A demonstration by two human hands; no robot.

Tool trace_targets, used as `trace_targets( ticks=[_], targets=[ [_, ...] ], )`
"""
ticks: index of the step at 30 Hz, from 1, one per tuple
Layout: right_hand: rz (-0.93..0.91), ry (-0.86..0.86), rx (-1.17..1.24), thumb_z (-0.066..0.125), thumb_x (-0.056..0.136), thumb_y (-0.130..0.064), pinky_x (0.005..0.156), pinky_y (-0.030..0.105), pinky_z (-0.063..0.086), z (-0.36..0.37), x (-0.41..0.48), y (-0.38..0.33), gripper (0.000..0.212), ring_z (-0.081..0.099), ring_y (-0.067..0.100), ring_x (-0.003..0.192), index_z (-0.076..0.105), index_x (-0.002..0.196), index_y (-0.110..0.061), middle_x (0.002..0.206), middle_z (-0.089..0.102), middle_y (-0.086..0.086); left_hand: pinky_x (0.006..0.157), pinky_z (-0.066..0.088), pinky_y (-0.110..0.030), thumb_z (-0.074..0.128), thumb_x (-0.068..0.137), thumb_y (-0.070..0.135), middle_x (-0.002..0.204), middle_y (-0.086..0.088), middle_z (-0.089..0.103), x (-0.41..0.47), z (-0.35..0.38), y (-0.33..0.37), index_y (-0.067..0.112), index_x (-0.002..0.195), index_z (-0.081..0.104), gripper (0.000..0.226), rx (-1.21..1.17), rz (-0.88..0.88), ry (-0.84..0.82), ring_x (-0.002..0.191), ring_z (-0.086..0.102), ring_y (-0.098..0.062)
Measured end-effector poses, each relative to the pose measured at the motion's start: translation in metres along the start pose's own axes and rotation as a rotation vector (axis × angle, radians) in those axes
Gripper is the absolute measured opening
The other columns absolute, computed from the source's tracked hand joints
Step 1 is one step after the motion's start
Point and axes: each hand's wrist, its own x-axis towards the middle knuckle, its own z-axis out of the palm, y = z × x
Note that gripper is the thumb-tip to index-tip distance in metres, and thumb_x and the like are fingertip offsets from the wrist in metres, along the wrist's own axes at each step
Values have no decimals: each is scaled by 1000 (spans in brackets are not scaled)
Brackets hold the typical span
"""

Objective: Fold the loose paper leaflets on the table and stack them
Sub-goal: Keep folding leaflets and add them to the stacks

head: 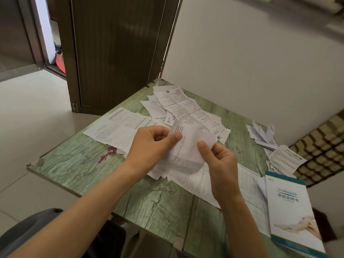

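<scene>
We seem to be in a home, in a plain lived-in room. Our tabletop (78, 164) has a worn green wood-grain covering. At eleven o'clock a dark folding door (115, 53) stands ajar on pale floor tiles (33, 108). A bare white wall (251, 62) rises at one o'clock, and a woven mat (323, 146) lies at three o'clock.

Booklet (292, 215) corner cut off btm edge; leaflet (188, 146) print unreadable.
</scene>
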Motion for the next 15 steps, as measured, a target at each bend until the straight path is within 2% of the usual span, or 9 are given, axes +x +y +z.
trace_targets(
  ticks=[2,4,7,10,15],
  targets=[
    [-10,-21,-15,64,76,-24,69,26,57,-1,1,-4,21,69,18,82,69,89,-9,86,73,4,55,48,-18,66,83,23,71,-8,71,1,1,-2,8,75,69,17,26,-9,21,61,63,-13],
    [-23,-22,-41,64,78,-23,68,28,57,-2,3,-6,20,68,19,77,67,87,-6,83,72,6,54,49,-20,65,84,23,73,-12,71,1,1,-1,4,77,68,21,3,-38,41,61,64,-17],
    [-39,-15,-93,64,84,-14,62,25,56,-3,6,-9,12,67,17,70,65,82,-2,76,71,5,51,50,-16,66,84,22,73,-4,72,-1,0,1,8,86,67,14,-67,-129,-12,61,68,-11],
    [-38,-24,-124,64,85,-10,58,22,54,-3,9,-5,10,67,15,66,65,78,-3,71,70,2,55,54,-18,75,75,20,83,-2,74,-2,3,0,15,96,66,24,-69,-228,-74,71,71,-13],
    [55,-27,-81,63,86,-8,63,28,58,0,7,8,7,70,21,73,68,82,-5,77,73,5,56,56,-21,76,75,13,75,-1,73,-3,5,-6,17,79,68,10,-3,-279,-4,65,71,-12]
  ],
)
